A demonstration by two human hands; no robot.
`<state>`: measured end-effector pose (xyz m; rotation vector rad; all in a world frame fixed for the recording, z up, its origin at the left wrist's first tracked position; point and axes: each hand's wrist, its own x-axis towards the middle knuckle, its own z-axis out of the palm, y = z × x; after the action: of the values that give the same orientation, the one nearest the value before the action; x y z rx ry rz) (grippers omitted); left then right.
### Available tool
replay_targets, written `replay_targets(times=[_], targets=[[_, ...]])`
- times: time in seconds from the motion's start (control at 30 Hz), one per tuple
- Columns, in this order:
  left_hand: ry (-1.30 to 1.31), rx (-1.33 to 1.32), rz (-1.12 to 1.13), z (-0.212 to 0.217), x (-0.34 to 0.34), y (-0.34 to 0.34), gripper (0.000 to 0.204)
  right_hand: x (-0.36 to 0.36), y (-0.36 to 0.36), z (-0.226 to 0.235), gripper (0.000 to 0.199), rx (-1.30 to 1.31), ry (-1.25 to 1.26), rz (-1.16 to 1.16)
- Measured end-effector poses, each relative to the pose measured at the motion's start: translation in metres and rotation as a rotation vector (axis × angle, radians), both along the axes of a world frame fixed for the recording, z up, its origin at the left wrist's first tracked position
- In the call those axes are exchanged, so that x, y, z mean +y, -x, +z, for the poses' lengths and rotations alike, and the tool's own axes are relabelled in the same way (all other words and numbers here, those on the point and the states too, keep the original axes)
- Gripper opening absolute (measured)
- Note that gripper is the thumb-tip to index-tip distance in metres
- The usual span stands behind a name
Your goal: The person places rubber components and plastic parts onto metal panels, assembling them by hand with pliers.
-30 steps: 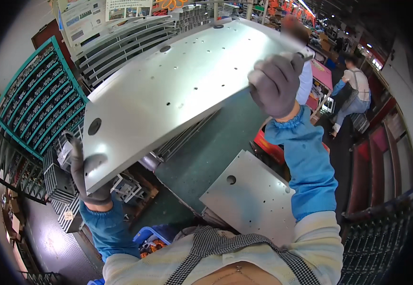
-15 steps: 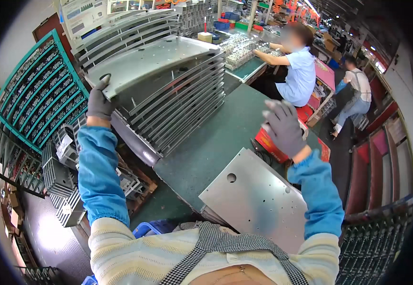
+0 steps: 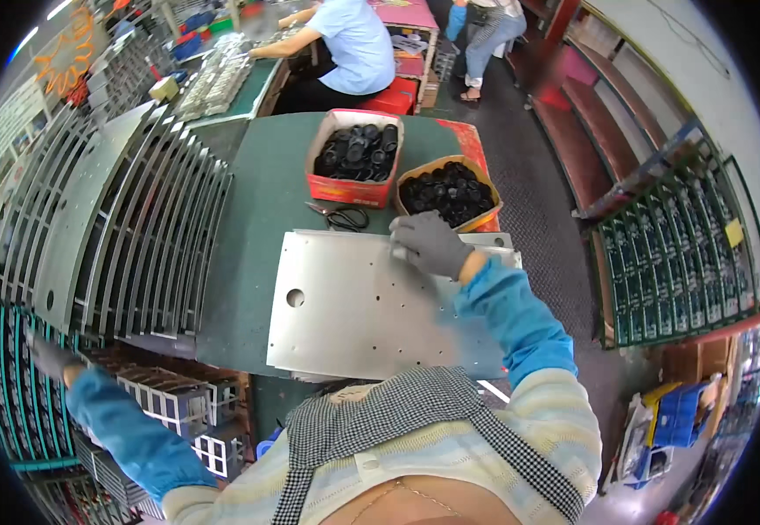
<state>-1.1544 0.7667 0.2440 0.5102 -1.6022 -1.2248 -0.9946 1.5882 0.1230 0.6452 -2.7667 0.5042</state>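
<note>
My right hand point(image 3: 432, 243), in a grey glove, is over the far edge of a flat silver metal panel point(image 3: 336, 306). Its fingers are slightly bent and apart, with nothing seen in them. The panel lies on the green table and has one large round hole and several small ones. More sheet edges show under its near side. Far to the left, my gloved left hand point(image 3: 52, 357) is by the near end of a tall stack of slotted metal panels point(image 3: 148, 236). Its fingers are small and blurred, so their grip is unclear.
Beyond the panel stand a red box point(image 3: 352, 194) and a yellowish box point(image 3: 415, 203), both with black round parts. Black-handled scissors point(image 3: 346, 217) lie beside them. Racks of boards flank me: teal point(image 3: 12, 462), dark green point(image 3: 603, 289). A person in light blue point(image 3: 358, 52) works across the table.
My view has swung right and down. The two boxes of black parts have come fully into sight. My right hand is now above the flat panel; my left was at the top panel's corner.
</note>
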Motion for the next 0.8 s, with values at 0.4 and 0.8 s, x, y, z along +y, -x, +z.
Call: replay_targets(times=[0.4,0.8], targets=[[1.006,-1.029,-0.978,-0.176,0.459,-0.089,0.058,0.052,-0.076,-0.014,0.036,-0.409,0.197,-0.042],[0.634,-1.050,-1.066,-0.160,0.475,-0.127,0.058,0.117,0.061,-0.096,0.084,-0.666,-0.345,-0.691]])
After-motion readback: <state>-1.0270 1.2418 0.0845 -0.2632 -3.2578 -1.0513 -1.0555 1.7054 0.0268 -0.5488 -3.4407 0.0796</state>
